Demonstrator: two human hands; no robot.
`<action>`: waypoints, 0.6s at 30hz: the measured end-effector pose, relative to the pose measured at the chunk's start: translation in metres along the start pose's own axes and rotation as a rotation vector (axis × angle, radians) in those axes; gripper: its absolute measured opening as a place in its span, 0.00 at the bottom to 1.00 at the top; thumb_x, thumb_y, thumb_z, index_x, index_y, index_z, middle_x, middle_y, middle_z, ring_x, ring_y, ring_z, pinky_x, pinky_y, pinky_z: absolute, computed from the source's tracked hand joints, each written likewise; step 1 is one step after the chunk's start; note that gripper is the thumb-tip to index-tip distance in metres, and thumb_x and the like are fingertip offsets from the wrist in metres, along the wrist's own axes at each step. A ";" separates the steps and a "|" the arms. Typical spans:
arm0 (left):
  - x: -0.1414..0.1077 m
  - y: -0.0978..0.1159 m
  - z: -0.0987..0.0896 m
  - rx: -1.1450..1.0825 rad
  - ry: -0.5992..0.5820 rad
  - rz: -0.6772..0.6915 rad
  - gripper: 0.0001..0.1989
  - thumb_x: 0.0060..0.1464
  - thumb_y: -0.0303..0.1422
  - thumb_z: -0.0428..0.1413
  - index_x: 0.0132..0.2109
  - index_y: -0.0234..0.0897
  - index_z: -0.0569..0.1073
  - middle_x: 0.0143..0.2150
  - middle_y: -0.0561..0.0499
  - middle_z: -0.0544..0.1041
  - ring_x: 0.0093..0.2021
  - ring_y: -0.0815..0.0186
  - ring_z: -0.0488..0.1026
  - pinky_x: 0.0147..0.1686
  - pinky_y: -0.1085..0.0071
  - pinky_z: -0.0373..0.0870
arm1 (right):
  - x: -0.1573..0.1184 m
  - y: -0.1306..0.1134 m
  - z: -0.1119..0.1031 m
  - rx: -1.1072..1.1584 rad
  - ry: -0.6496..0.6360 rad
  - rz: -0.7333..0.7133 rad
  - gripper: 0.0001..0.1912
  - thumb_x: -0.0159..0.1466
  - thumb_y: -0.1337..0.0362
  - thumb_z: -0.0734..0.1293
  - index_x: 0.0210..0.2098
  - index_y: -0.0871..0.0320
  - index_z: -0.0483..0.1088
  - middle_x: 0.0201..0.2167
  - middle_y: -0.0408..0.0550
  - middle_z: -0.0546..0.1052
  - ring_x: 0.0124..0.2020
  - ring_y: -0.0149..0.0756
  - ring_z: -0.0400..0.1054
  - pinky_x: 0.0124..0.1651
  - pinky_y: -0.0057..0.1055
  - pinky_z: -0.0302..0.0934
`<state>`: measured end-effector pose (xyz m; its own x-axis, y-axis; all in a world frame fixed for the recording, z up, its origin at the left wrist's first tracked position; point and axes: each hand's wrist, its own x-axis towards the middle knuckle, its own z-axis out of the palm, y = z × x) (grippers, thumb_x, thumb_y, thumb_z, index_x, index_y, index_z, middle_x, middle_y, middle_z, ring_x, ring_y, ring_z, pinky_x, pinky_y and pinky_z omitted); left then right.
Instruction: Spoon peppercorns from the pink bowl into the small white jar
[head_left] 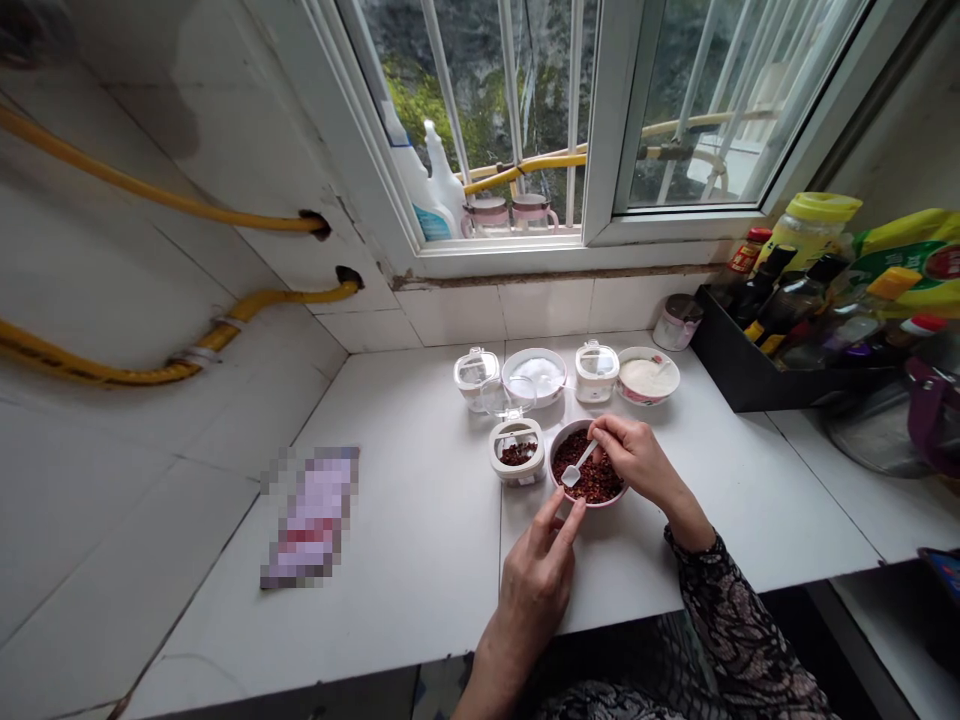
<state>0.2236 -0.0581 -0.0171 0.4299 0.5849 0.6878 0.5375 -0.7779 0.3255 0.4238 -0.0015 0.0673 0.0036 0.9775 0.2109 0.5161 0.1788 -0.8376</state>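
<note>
My right hand (637,460) pinches a small white spoon (579,468) by its handle. The spoon's scoop is low over a bowl (555,486) of dark red, peppercorn-like grains (604,482). At the bowl's near left rim, my left hand (540,570) holds the edge, with two fingertips over it and its thumb hidden. Just left of the bowl stands a small clear jar (517,455) with a white rim, its lid tipped up and some of the same grains inside.
Behind are two lidded jars (478,378) (597,373), a bowl of white grains (535,375) and a bowl of cream-coloured grains (649,377). A black box of bottles (739,375) stands right, beside a dark-lidded jar (679,322). A blurred purple packet (315,515) lies left.
</note>
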 end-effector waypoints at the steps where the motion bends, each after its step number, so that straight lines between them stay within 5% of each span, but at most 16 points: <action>1: 0.000 0.000 0.000 -0.001 0.000 -0.001 0.33 0.62 0.15 0.46 0.71 0.39 0.61 0.62 0.35 0.70 0.49 0.63 0.80 0.47 0.70 0.80 | 0.000 0.000 0.001 0.011 -0.007 0.011 0.11 0.67 0.62 0.60 0.30 0.54 0.69 0.20 0.42 0.75 0.24 0.35 0.68 0.32 0.30 0.59; 18: 0.001 0.000 0.001 0.001 0.015 0.010 0.33 0.62 0.15 0.46 0.71 0.39 0.60 0.62 0.35 0.71 0.48 0.64 0.80 0.47 0.70 0.79 | 0.003 0.002 0.005 0.366 0.084 0.239 0.14 0.59 0.52 0.66 0.30 0.57 0.69 0.16 0.41 0.74 0.10 0.26 0.56 0.13 0.25 0.48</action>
<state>0.2245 -0.0570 -0.0169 0.4244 0.5737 0.7006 0.5343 -0.7833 0.3178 0.4203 0.0026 0.0637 0.1635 0.9864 0.0168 0.1552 -0.0088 -0.9878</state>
